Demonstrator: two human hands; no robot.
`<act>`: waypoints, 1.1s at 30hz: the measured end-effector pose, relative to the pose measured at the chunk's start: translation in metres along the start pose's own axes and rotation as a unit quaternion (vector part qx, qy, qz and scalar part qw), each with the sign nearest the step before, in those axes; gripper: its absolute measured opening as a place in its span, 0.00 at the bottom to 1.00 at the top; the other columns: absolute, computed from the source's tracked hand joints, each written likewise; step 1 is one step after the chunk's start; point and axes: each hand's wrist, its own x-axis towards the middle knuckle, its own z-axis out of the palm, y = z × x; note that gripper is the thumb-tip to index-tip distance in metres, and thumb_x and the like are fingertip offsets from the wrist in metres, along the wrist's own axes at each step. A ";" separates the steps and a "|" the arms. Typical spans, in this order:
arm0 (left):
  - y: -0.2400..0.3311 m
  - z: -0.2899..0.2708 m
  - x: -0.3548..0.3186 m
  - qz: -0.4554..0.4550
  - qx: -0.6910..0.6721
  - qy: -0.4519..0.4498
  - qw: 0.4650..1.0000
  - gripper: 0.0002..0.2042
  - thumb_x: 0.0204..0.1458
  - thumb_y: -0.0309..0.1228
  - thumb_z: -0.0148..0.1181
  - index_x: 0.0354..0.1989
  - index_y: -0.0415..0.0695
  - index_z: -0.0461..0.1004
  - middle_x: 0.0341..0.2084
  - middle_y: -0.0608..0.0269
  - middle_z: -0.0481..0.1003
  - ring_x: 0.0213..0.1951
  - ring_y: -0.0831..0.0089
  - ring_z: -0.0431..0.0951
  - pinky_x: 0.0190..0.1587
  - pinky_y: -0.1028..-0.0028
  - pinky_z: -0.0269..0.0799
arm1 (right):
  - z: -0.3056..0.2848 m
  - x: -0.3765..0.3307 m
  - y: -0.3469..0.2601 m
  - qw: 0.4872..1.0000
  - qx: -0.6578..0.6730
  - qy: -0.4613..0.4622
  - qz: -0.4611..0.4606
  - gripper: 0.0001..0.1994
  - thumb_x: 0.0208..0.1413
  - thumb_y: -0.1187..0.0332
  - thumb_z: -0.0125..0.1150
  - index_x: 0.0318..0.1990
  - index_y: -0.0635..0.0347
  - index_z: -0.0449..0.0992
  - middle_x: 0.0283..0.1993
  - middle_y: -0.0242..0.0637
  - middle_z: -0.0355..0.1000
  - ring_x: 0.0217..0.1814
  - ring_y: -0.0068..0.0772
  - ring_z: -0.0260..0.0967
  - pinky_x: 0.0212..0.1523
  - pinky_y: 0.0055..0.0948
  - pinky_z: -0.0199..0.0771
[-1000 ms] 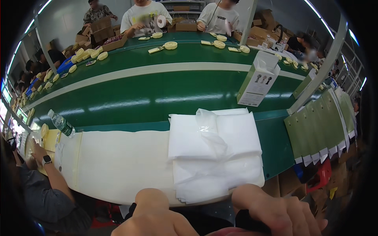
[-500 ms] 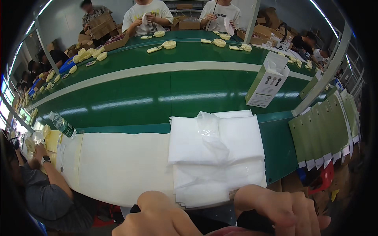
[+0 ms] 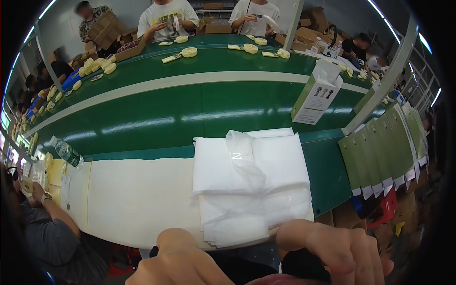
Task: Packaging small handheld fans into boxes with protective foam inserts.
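Observation:
Close to the camera, at the lower edge, my left hand [image 3: 183,261] is closed, its knuckles bent and its fingertips hidden. A small black piece [image 3: 154,251] shows beside it. My right hand [image 3: 332,249] is also raised close, fingers curled downward and together; what they hold, if anything, is hidden. Between the hands lie dark and pinkish blurred shapes too near to name. Just beyond them, a stack of thin white translucent plastic bags [image 3: 254,185] lies on the pale mat [image 3: 142,194]. Neither hand visibly touches the bags.
A green conveyor [image 3: 156,107] crosses ahead, with an upright white-and-green box [image 3: 316,97]. A water bottle [image 3: 67,153] stands at left; flattened green cartons [image 3: 375,152] at right. Cream fan parts [image 3: 189,52] line the far side, where people work. A co-worker's arm [image 3: 61,221] is at left.
The view has shifted slightly, so the scene sits a little left and up. Both my hands keep nearly the same pose. The people opposite have moved the round parts in their hands.

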 end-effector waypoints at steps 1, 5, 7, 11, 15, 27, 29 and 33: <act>0.000 0.001 -0.001 0.002 -0.001 0.004 1.000 0.15 0.60 0.35 0.42 0.42 0.48 0.79 0.43 0.64 0.77 0.44 0.70 0.78 0.49 0.69 0.74 | 0.000 -0.001 -0.001 1.000 -0.001 -0.006 0.004 0.18 0.61 0.70 0.34 0.32 0.52 0.77 0.40 0.28 0.78 0.35 0.11 0.74 0.56 0.18 0.50; -0.002 0.007 -0.005 0.010 0.001 0.017 1.000 0.15 0.60 0.35 0.43 0.42 0.47 0.79 0.42 0.62 0.78 0.43 0.68 0.79 0.49 0.69 0.74 | -0.002 -0.004 -0.003 0.999 0.001 -0.033 0.016 0.18 0.61 0.71 0.34 0.33 0.52 0.77 0.37 0.26 0.78 0.35 0.11 0.74 0.59 0.19 0.49; -0.002 0.005 -0.005 0.015 0.007 0.021 1.000 0.15 0.60 0.36 0.43 0.41 0.47 0.79 0.41 0.61 0.78 0.43 0.67 0.79 0.49 0.68 0.74 | -0.003 -0.004 0.000 0.999 0.006 -0.040 0.016 0.18 0.61 0.71 0.33 0.33 0.52 0.77 0.36 0.26 0.78 0.36 0.11 0.74 0.60 0.20 0.48; -0.009 -0.008 0.005 0.072 0.012 -0.020 0.997 0.14 0.60 0.33 0.44 0.41 0.48 0.79 0.40 0.61 0.78 0.43 0.67 0.79 0.49 0.68 0.74 | 0.027 -0.008 0.009 0.984 -0.063 0.166 0.002 0.17 0.61 0.71 0.34 0.35 0.53 0.77 0.37 0.26 0.78 0.36 0.11 0.74 0.61 0.22 0.48; 0.002 -0.003 0.006 -0.043 0.042 0.007 0.998 0.13 0.60 0.28 0.43 0.41 0.48 0.79 0.41 0.64 0.78 0.45 0.70 0.78 0.49 0.69 0.73 | 0.031 -0.021 0.026 0.959 -0.074 0.218 -0.165 0.17 0.61 0.73 0.35 0.34 0.54 0.77 0.39 0.26 0.78 0.37 0.14 0.74 0.62 0.22 0.46; -0.030 0.045 0.010 0.095 0.155 0.286 0.941 0.10 0.57 0.28 0.49 0.38 0.50 0.80 0.42 0.70 0.78 0.44 0.79 0.77 0.50 0.77 0.67 | -0.005 0.000 0.007 0.994 -0.064 0.079 -0.033 0.18 0.62 0.69 0.36 0.34 0.56 0.78 0.40 0.29 0.77 0.37 0.20 0.75 0.59 0.25 0.54; -0.030 0.020 0.006 0.109 0.117 0.213 0.964 0.10 0.57 0.28 0.51 0.38 0.50 0.80 0.42 0.71 0.78 0.44 0.80 0.77 0.50 0.79 0.66 | -0.013 -0.004 0.005 0.996 -0.060 0.065 -0.022 0.18 0.63 0.68 0.35 0.35 0.56 0.78 0.40 0.29 0.77 0.38 0.21 0.75 0.60 0.25 0.54; -0.028 0.003 0.002 0.146 0.025 0.064 0.987 0.08 0.55 0.29 0.55 0.37 0.51 0.81 0.40 0.74 0.78 0.42 0.81 0.77 0.48 0.81 0.65 | -0.015 -0.006 -0.007 0.998 -0.059 0.019 0.005 0.19 0.63 0.67 0.35 0.37 0.56 0.79 0.42 0.29 0.77 0.40 0.21 0.75 0.60 0.25 0.54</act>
